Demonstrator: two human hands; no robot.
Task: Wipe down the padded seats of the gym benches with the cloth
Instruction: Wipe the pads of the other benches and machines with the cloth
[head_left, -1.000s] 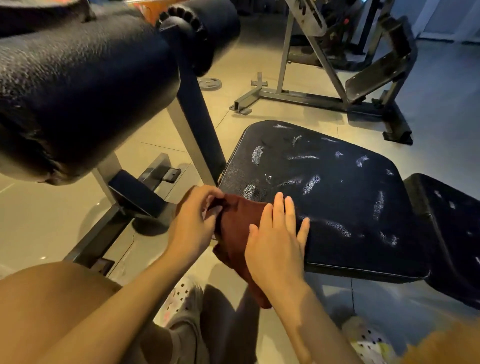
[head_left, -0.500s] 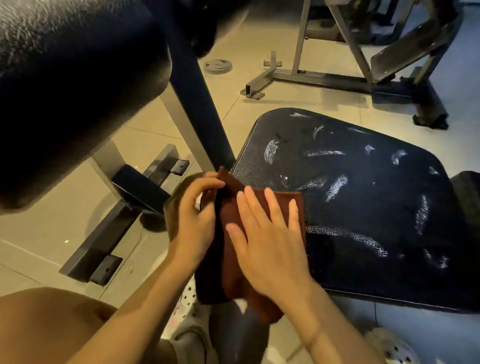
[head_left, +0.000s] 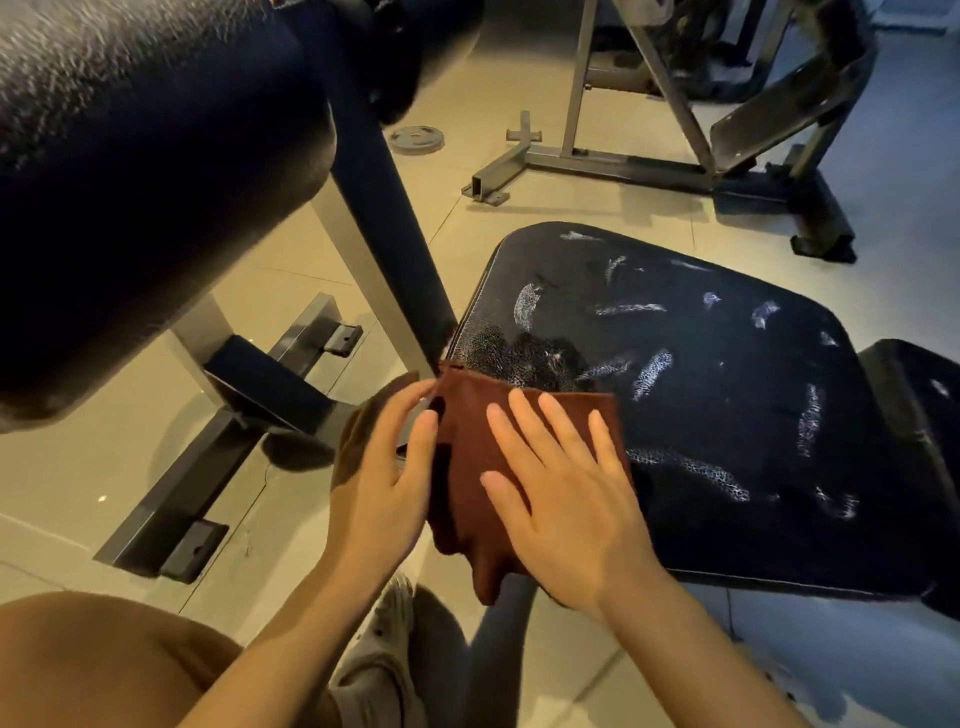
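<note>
A dark red cloth (head_left: 470, 441) lies folded over the near left corner of the black padded seat (head_left: 727, 395), with its lower part hanging off the edge. My right hand (head_left: 566, 493) lies flat on the cloth, fingers straight and spread. My left hand (head_left: 384, 462) is at the cloth's left edge, its fingertips touching the fabric with the fingers only slightly bent. The seat's surface is cracked and worn, with pale scuffed patches across it.
A large black padded roller (head_left: 145, 171) on a dark post (head_left: 384, 223) looms at the upper left. A second black pad (head_left: 914, 441) adjoins the seat on the right. Grey machine frames (head_left: 587, 156) and a weight plate (head_left: 416, 139) lie on the tiled floor beyond. My shoe (head_left: 374, 654) is below.
The cloth has been spread flatter and shifted further onto the seat. My right hand slid forward and right over it, and my left hand's fingers have loosened from pinching the edge.
</note>
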